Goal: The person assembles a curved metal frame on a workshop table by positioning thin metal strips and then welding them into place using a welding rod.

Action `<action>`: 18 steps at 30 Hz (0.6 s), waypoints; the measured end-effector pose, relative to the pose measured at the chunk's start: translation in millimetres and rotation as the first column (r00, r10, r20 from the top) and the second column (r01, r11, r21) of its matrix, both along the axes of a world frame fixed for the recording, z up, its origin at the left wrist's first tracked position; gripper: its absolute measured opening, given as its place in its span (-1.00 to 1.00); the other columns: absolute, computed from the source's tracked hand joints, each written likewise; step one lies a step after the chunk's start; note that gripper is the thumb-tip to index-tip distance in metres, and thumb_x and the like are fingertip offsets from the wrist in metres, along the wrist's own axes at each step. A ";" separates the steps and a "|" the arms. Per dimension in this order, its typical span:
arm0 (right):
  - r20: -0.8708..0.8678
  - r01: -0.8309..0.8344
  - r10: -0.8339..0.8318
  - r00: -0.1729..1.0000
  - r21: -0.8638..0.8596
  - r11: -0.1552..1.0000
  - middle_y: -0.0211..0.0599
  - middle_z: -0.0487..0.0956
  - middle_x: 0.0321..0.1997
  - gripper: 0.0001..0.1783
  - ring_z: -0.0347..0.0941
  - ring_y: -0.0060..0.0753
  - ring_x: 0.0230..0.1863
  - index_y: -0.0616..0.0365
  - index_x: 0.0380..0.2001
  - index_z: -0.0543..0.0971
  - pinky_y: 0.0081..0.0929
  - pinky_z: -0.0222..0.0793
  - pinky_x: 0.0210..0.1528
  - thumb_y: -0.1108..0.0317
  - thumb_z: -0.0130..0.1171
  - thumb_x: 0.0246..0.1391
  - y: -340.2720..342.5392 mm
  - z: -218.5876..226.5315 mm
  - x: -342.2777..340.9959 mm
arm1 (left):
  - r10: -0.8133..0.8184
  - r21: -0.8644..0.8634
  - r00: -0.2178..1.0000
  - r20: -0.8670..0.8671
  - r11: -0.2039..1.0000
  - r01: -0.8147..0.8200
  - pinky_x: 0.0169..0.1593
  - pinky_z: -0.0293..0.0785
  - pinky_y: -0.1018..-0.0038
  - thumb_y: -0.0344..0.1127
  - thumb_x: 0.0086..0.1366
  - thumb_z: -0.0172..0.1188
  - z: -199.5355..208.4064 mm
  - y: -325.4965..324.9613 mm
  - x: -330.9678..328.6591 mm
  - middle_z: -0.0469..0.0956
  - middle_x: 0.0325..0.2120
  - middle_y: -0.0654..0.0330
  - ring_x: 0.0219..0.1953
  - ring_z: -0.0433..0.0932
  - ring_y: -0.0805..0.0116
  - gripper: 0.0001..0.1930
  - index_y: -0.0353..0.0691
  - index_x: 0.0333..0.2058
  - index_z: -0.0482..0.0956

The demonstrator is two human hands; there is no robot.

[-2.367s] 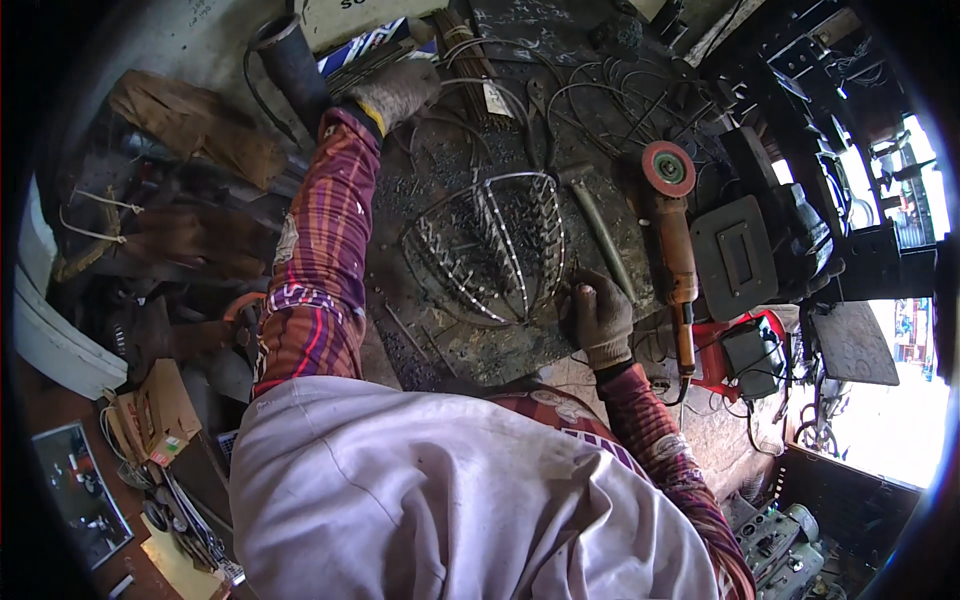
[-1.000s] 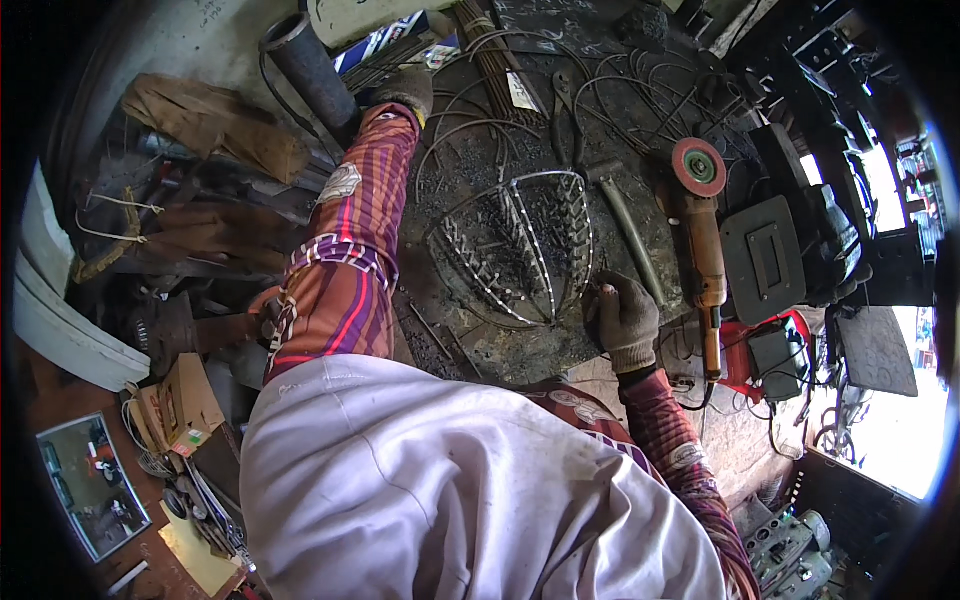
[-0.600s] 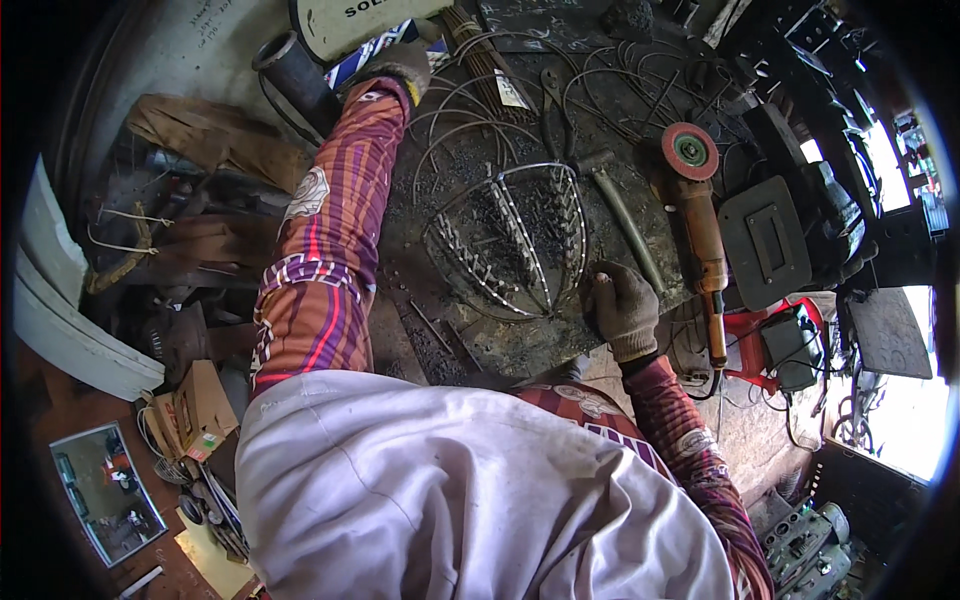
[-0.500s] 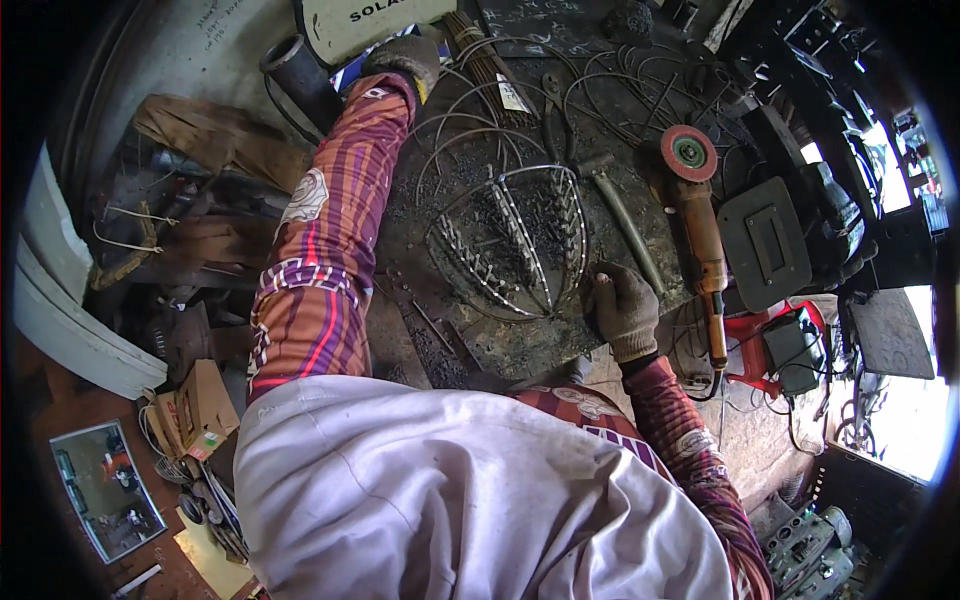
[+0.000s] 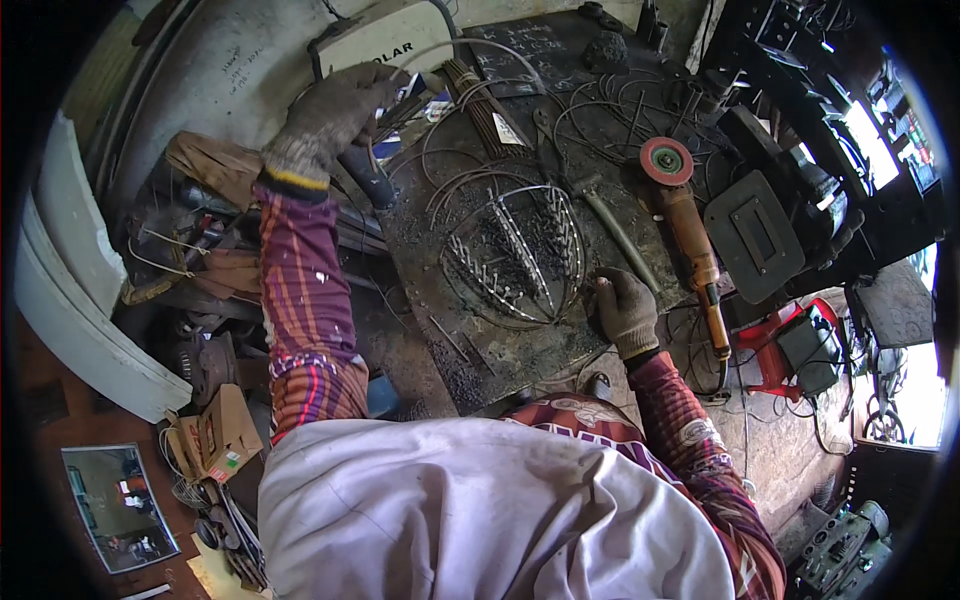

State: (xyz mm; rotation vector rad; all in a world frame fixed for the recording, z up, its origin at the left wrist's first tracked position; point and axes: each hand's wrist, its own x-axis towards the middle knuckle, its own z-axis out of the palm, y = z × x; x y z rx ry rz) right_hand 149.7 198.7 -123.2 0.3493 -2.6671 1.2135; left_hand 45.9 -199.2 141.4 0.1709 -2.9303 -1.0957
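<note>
My left hand (image 5: 335,118), in a grey knit glove, is raised over the far left corner of the metal worktable (image 5: 420,250). Its fingers are closed on a thin bent metal rod (image 5: 455,42) that arcs to the right above the table. My right hand (image 5: 627,312), gloved too, rests curled at the near right side of a shield-shaped metal frame (image 5: 522,250). What its fingers hold, if anything, is hidden. Inside the frame, several short studs line three bars. Dark grit lies around it.
Beyond the frame lie a bundle of thin rods (image 5: 490,115), pliers (image 5: 545,128) and loops of wire. To the right are a hammer (image 5: 620,235), an angle grinder (image 5: 690,235) and a dark plate with a handle (image 5: 755,243). A dark pipe (image 5: 368,178) stands at the left edge.
My left hand has come back toward me and left from the far side of the table, lifting the bent rod. My right hand has stayed beside the frame.
</note>
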 end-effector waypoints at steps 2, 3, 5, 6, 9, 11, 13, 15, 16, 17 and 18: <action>0.045 -0.042 0.047 0.998 -0.100 0.994 -0.05 0.69 -0.28 -0.70 0.67 0.05 -0.20 0.19 -0.12 0.68 -0.17 0.55 -0.12 0.19 0.13 0.33 2.0 -1.4 -1.4 | 0.017 0.101 0.997 -0.074 0.995 -0.010 -0.59 0.35 0.57 0.03 0.43 0.26 -5.2 1.6 26.4 0.47 -0.55 0.36 -0.62 0.44 0.62 -0.53 -0.25 0.07 0.64; 0.049 -0.045 0.050 0.998 -0.090 0.995 -0.05 0.69 -0.28 -0.70 0.67 0.05 -0.20 0.19 -0.12 0.68 -0.17 0.55 -0.12 0.19 0.13 0.33 3.7 -0.6 -1.0 | -0.018 0.302 0.994 -0.108 0.952 0.050 -0.61 0.29 0.58 0.01 0.42 0.27 -11.6 1.9 40.7 0.46 -0.56 0.37 -0.65 0.39 0.62 -0.55 -0.26 0.05 0.64; 0.228 0.114 0.016 0.973 -0.542 0.832 -0.07 0.67 -0.22 -0.64 0.65 0.02 -0.22 0.27 -0.04 0.63 -0.21 0.55 -0.10 0.18 0.06 0.42 6.8 4.5 -5.3 | -0.022 0.452 0.996 -0.087 0.890 0.059 -0.64 0.19 0.63 -0.07 0.40 0.32 -17.2 -0.5 65.8 0.49 -0.53 0.38 -0.67 0.31 0.66 -0.61 -0.28 -0.02 0.64; 0.230 0.109 0.020 0.973 -0.534 0.838 -0.07 0.67 -0.22 -0.64 0.65 0.02 -0.22 0.27 -0.04 0.63 -0.21 0.55 -0.10 0.18 0.06 0.42 9.8 10.6 -10.6 | -0.015 0.460 0.996 -0.085 0.886 0.053 -0.64 0.19 0.63 -0.07 0.40 0.32 -20.4 1.1 76.8 0.49 -0.53 0.38 -0.67 0.31 0.66 -0.61 -0.28 -0.02 0.64; -0.329 -0.076 -0.069 0.942 -0.409 0.909 -0.09 0.62 -0.05 -0.57 0.61 -0.27 -0.17 0.33 0.11 0.53 -0.38 0.51 -0.02 0.15 0.00 0.50 19.0 47.1 -26.6 | -0.217 0.585 0.976 -0.024 0.788 0.190 -0.63 0.19 0.63 -0.09 0.41 0.29 -35.6 20.3 107.9 0.54 -0.43 0.35 -0.66 0.33 0.64 -0.64 -0.29 -0.06 0.64; -0.447 -0.109 -0.044 0.894 -0.311 0.944 -0.09 0.61 0.01 -0.56 0.60 -0.37 -0.13 0.32 0.15 0.51 -0.43 0.49 0.00 0.15 0.01 0.50 9.7 100.6 -19.1 | -0.192 0.491 0.981 0.000 0.855 0.167 -0.60 0.25 0.62 -0.12 0.41 0.26 -43.1 36.6 135.1 0.56 -0.41 0.33 -0.65 0.37 0.63 -0.64 -0.30 -0.02 0.63; -0.163 -0.286 0.237 0.958 -0.448 0.847 -0.18 0.63 -0.06 -0.57 0.58 -0.50 -0.12 0.31 0.15 0.51 -0.52 0.50 -0.05 0.14 0.06 0.49 -13.5 150.2 -7.3 | -0.207 0.453 0.978 0.019 0.874 0.176 -0.56 0.31 0.63 -0.14 0.39 0.26 -46.7 42.4 155.9 0.58 -0.38 0.32 -0.63 0.40 0.63 -0.63 -0.29 0.02 0.63; 0.037 -0.263 0.323 0.946 -0.497 0.827 -0.26 0.63 -0.12 -0.58 0.57 -0.54 -0.17 0.30 0.13 0.53 -0.54 0.49 -0.13 0.14 0.08 0.48 -18.5 151.5 -2.8 | -0.203 0.480 0.978 0.054 0.864 0.153 -0.50 0.37 0.60 -0.12 0.41 0.24 -51.1 50.2 171.5 0.59 -0.35 0.30 -0.56 0.44 0.61 -0.63 -0.27 0.03 0.64; 0.238 -0.224 0.406 0.882 -0.545 0.808 -0.35 0.63 -0.18 -0.59 0.55 -0.58 -0.23 0.29 0.10 0.54 -0.56 0.49 -0.21 0.14 0.10 0.47 -18.3 151.2 -2.9 | -0.196 0.502 0.976 0.099 0.856 0.121 -0.44 0.43 0.57 -0.10 0.43 0.23 -54.1 53.2 176.2 0.59 -0.32 0.29 -0.48 0.49 0.60 -0.62 -0.26 0.04 0.64; 0.383 -0.235 0.466 0.797 -0.514 0.825 -0.53 0.58 -0.32 -0.65 0.45 -0.71 -0.36 0.24 0.05 0.58 -0.63 0.37 -0.37 0.16 0.12 0.46 -11.8 150.9 -8.6 | -0.175 0.512 0.980 0.095 0.853 0.102 -0.44 0.43 0.57 -0.10 0.43 0.23 -62.4 53.3 178.6 0.59 -0.32 0.29 -0.48 0.49 0.60 -0.62 -0.26 0.04 0.64; 0.394 -0.263 0.497 0.773 -0.514 0.816 -0.53 0.58 -0.32 -0.65 0.45 -0.71 -0.36 0.24 0.05 0.58 -0.63 0.37 -0.37 0.16 0.12 0.46 -13.9 149.7 -7.8 | -0.199 0.424 0.976 -0.084 0.880 0.216 -0.35 0.48 0.51 -0.11 0.44 0.21 -73.6 51.3 182.7 0.59 -0.28 0.29 -0.37 0.52 0.57 -0.62 -0.26 0.06 0.63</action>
